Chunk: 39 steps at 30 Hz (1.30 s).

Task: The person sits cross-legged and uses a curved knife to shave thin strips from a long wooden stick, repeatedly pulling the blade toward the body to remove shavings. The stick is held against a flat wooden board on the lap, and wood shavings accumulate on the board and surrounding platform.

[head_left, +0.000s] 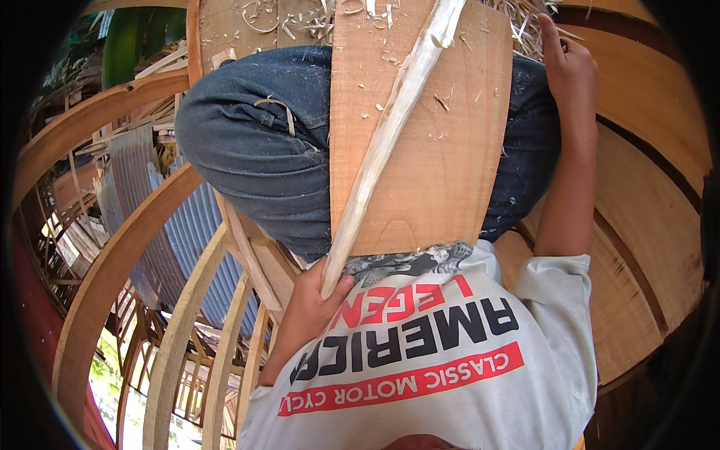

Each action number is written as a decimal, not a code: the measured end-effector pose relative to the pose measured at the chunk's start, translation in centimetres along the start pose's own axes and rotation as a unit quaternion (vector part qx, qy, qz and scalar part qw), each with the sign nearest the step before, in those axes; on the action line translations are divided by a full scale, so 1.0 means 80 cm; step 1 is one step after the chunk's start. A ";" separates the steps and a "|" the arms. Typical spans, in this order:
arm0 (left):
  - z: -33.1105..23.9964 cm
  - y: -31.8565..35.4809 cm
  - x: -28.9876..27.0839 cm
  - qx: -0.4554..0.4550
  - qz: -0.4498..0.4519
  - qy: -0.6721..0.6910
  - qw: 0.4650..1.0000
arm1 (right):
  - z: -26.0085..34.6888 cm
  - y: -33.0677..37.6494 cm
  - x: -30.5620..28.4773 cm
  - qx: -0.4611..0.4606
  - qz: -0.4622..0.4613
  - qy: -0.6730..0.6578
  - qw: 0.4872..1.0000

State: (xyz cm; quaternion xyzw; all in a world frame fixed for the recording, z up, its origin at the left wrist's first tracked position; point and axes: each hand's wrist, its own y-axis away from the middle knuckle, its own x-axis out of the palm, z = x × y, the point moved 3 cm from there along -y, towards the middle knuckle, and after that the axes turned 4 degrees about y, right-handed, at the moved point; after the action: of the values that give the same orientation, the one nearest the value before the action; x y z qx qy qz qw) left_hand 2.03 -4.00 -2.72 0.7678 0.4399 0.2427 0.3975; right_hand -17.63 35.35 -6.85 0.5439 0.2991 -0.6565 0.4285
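Observation:
My left hand (313, 301) is wrapped round the near end of a long, pale wooden stick (380, 150), close to my shirt front. The stick runs slantwise up to the far edge of the view, over a wide flat board (442, 180) that lies across my lap. Its surface looks whittled and uneven, with the far end whiter. Off to the right, beyond my knee, my right hand (571, 66) is raised beside the board with one digit stretched out and the other fingers curled. Whatever they hold, if anything, is hidden.
Curled wood shavings (529, 26) pile up at the far right of the board, with more scattered on it. My legs in blue jeans (255, 142) flank the board. Curved wooden ribs (124, 240) stand at left, with corrugated metal sheets (187, 247) beyond. Wooden planks (637, 195) curve along the right.

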 end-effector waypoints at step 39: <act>-0.001 0.001 -0.002 -0.020 0.011 -0.014 1.000 | -0.111 -0.109 0.007 0.061 -0.035 -0.002 0.998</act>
State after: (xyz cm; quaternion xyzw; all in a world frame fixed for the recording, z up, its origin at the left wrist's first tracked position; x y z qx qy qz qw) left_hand 1.93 -4.13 -2.59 0.7680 0.4207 0.2447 0.4163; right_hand -21.34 46.77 -10.03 0.5565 0.2765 -0.6897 0.3717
